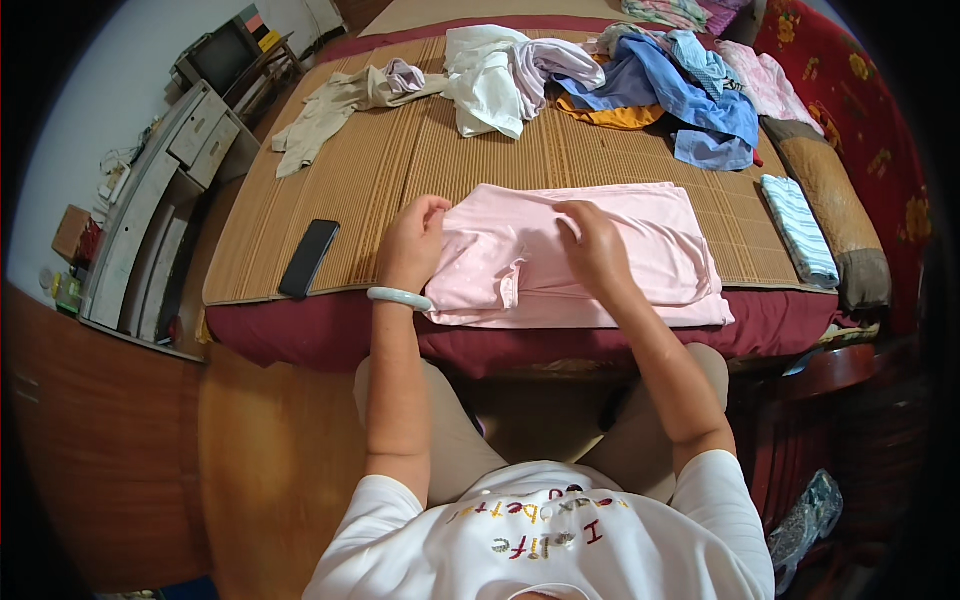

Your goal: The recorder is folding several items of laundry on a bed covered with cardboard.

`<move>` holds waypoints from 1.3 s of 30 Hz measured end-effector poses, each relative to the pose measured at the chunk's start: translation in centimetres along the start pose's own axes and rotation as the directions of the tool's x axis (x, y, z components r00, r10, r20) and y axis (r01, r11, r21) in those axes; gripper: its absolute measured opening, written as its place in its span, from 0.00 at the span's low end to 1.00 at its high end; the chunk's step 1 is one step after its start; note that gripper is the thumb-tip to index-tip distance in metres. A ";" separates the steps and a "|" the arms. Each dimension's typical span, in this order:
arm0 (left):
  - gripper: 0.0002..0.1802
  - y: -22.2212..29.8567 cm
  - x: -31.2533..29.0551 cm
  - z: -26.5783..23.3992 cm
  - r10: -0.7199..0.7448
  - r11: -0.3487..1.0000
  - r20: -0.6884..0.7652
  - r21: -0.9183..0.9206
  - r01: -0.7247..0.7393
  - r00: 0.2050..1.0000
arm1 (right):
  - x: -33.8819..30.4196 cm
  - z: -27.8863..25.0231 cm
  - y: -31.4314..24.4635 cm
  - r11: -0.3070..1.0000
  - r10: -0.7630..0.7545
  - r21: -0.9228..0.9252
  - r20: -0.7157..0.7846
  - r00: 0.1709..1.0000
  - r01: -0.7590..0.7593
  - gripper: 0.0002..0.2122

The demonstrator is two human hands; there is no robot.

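Observation:
A pale pink garment [620,240] lies folded lengthwise on the woven bed mat, close to its front edge. Its left part is turned inward, with a hem or cuff showing near the middle. At the left edge of this cloth is my left hand [408,245], fingers curled in on the fabric, a pale bangle [400,298] round the wrist. My right hand [597,250] rests over the middle of the garment, its thumb and forefinger apart. The tips of its other fingers are hidden.
A black phone [309,258] lies left on the mat [370,190]. Across the back are a beige garment [335,110], white clothes [485,80] and blue clothes [690,95]. To the right are a folded striped cloth [800,230] and a long brown pillow [825,195].

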State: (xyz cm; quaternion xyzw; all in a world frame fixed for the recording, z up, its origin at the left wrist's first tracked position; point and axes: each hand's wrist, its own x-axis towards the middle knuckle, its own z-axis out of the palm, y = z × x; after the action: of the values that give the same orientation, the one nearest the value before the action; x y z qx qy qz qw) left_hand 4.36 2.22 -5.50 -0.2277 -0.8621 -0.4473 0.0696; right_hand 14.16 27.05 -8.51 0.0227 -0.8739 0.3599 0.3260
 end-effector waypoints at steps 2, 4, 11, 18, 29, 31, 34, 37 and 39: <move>0.11 0.4 0.0 -0.2 0.042 0.991 0.009 0.131 -0.043 0.999 | -0.5 0.8 -2.3 0.991 -0.130 0.009 0.024 0.991 0.130 0.14; 0.13 0.7 -0.4 0.2 0.083 0.962 0.023 0.259 -0.086 0.996 | -1.3 1.8 -4.2 0.966 -0.259 0.021 0.045 0.965 0.258 0.16; 0.18 -1.6 -0.5 0.4 0.134 0.892 -0.017 0.438 -0.114 0.991 | -3.9 4.4 -3.9 0.976 -0.123 -0.146 0.257 0.958 0.164 0.27; 0.18 -3.0 -0.5 -1.5 -0.106 0.923 0.033 0.375 0.086 0.994 | -2.0 4.8 -4.4 0.979 0.154 -0.171 0.269 0.951 -0.110 0.27; 0.19 -4.1 0.8 0.6 0.063 0.994 0.151 0.078 -0.076 0.987 | -0.2 4.3 -2.9 0.730 0.446 0.453 0.251 0.859 -0.512 0.32; 0.19 -4.2 1.0 0.8 0.031 0.996 0.177 0.073 -0.044 0.984 | 0.2 3.2 -2.5 0.768 0.474 0.332 0.280 0.835 -0.547 0.31; 0.18 -4.0 1.1 1.5 0.096 0.982 0.113 0.152 -0.113 0.989 | -0.4 1.7 -0.8 0.881 0.430 0.066 0.298 0.852 -0.468 0.31; 0.19 -3.6 0.7 1.8 0.096 0.947 0.111 0.296 -0.125 0.989 | -0.9 0.6 -1.3 0.925 0.379 -0.126 0.341 0.860 -0.358 0.32; 0.23 -2.6 0.1 2.2 0.119 0.901 0.043 0.415 -0.126 0.992 | -1.0 0.1 -1.3 0.949 0.315 -0.108 0.380 0.870 -0.296 0.31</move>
State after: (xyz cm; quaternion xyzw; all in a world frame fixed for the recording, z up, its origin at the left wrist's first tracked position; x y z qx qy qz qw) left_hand 3.32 2.71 -8.70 -0.2652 -0.9221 -0.2460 0.1372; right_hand 15.24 25.85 -8.32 -0.0517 -0.9219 0.3748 0.0838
